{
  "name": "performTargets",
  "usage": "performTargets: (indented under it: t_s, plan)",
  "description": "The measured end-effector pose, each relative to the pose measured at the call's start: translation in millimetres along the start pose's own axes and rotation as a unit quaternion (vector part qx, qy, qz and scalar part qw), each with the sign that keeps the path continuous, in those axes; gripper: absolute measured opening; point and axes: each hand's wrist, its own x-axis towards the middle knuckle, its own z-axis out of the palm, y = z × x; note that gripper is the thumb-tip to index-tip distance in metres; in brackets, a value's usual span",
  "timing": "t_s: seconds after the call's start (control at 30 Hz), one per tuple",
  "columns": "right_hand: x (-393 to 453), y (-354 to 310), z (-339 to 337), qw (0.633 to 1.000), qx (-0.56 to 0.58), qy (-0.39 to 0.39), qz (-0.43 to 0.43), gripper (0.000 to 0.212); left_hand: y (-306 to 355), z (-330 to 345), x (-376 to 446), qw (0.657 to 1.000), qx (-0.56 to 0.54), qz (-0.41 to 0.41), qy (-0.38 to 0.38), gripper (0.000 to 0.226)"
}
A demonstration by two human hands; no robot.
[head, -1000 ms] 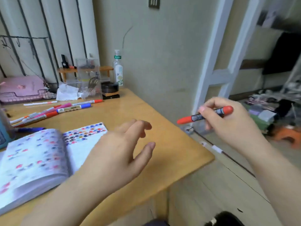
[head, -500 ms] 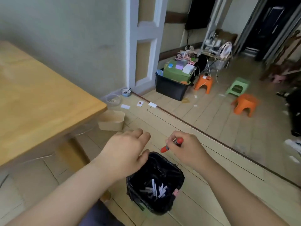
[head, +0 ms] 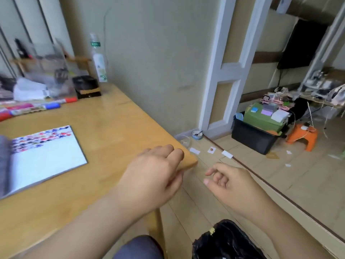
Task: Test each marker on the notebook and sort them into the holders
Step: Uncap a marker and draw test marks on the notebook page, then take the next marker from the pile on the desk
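Note:
An open notebook [head: 50, 152] with many coloured test marks along its top lies on the wooden table [head: 104, 128]. Several markers [head: 37, 107] lie in a row at the table's far left. A clear holder [head: 50, 77] stands behind them, blurred. My left hand [head: 155, 176] hovers over the table's right corner, fingers loosely curled, holding nothing. My right hand [head: 229, 184] hangs beyond the table edge over the floor, fingers relaxed and empty. No marker is in either hand.
A black-lined bin [head: 225, 242] stands on the floor below my right arm. A white bottle [head: 99, 62] and a black box [head: 86, 86] sit at the table's back. A black crate [head: 252, 135] and orange stool [head: 302, 137] stand across the floor.
My right hand held a red marker a second ago and carried it over the bin; now it is empty. The view has swung back from the bin toward the table.

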Motion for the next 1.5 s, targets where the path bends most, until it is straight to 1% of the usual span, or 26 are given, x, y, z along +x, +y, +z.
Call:
performTargets:
  t_s: [0.07,0.13,0.33,0.47,0.57,0.63,0.77,0.97,1.17,1.3,1.4,1.5]
  plan:
    - [20,-41,12,0.998,0.021,-0.015,-0.063,0.006,-31,-25,-13,0.999,0.028,-0.041,0.006,0.028]
    - [39,-83,27,0.992,0.034,-0.046,-0.117,0.005,-62,-50,-29,0.995,0.059,-0.083,0.018,0.028]
    - [92,-194,92,0.961,0.015,-0.121,-0.248,0.005,-144,-108,-99,0.974,0.115,-0.192,0.039,0.029]
    - [122,-244,137,0.942,-0.004,-0.173,-0.288,0.004,-186,-134,-133,0.948,0.162,-0.273,0.022,0.014]
    - [144,-271,166,0.932,-0.029,-0.193,-0.304,0.006,-216,-140,-146,0.935,0.166,-0.313,0.019,0.014]
    - [157,-284,184,0.928,-0.043,-0.204,-0.310,0.008,-238,-136,-151,0.928,0.157,-0.336,0.029,0.017]
    - [181,-300,213,0.925,-0.063,-0.208,-0.313,0.010,-274,-122,-157,0.930,0.135,-0.339,0.051,0.038]
    - [208,-329,258,0.916,-0.066,-0.194,-0.345,0.016,-289,-103,-177,0.907,0.174,-0.377,0.078,0.026]
    - [232,-380,319,0.916,-0.036,-0.211,-0.339,0.024,-290,-102,-176,0.909,0.197,-0.358,0.084,0.023]
    - [240,-410,344,0.903,-0.112,-0.231,-0.345,0.025,-292,-103,-179,0.909,0.203,-0.356,0.073,0.021]
    - [242,-417,354,0.891,-0.169,-0.239,-0.348,0.023,-293,-102,-179,0.908,0.196,-0.363,0.072,0.021]
    - [242,-412,351,0.900,-0.160,-0.223,-0.339,0.016,-293,-103,-180,0.904,0.194,-0.373,0.074,0.022]
